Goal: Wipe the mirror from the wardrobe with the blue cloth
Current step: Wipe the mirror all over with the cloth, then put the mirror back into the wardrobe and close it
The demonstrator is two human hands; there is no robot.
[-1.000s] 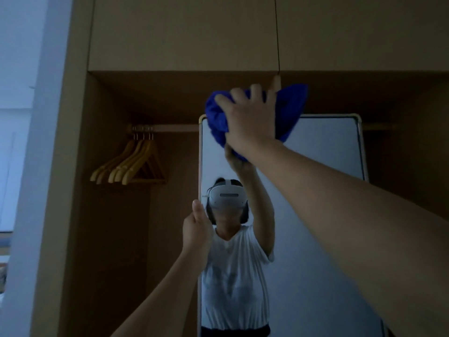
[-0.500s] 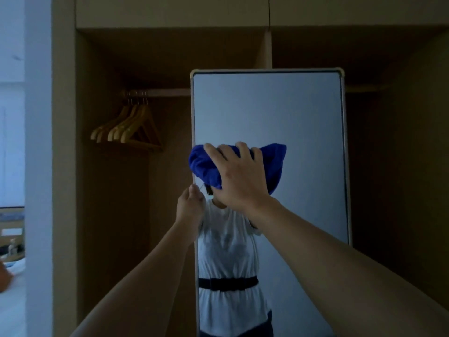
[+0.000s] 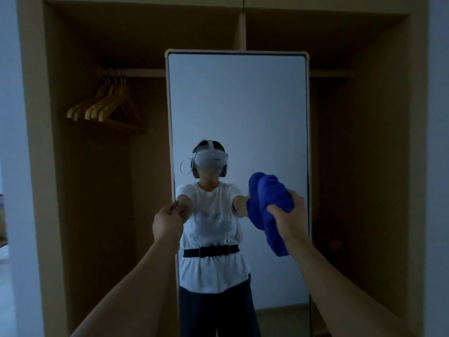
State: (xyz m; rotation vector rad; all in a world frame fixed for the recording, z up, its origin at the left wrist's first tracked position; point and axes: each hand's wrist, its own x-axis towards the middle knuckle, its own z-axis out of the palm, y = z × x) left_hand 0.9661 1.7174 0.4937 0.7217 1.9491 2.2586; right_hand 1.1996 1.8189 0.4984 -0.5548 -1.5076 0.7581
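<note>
A tall mirror (image 3: 238, 105) with a pale frame stands upright in the open wardrobe, filling the middle of the view. My left hand (image 3: 167, 222) grips the mirror's left edge at mid-height. My right hand (image 3: 289, 217) grips a bunched blue cloth (image 3: 269, 207) near the mirror's right side, and the cloth's tail hangs down below the hand. Whether the cloth touches the glass I cannot tell. The glass reflects a person in a white shirt with a headset.
Several wooden hangers (image 3: 107, 110) hang on a rail in the wardrobe's left bay. The wardrobe's side panels (image 3: 36, 166) stand left and right of the mirror, and a centre divider (image 3: 241, 30) rises behind its top. The right bay is dark.
My right hand has carried the blue cloth from the mirror's top edge down and across to the right side at mid-height. My left hand has stayed on the left edge.
</note>
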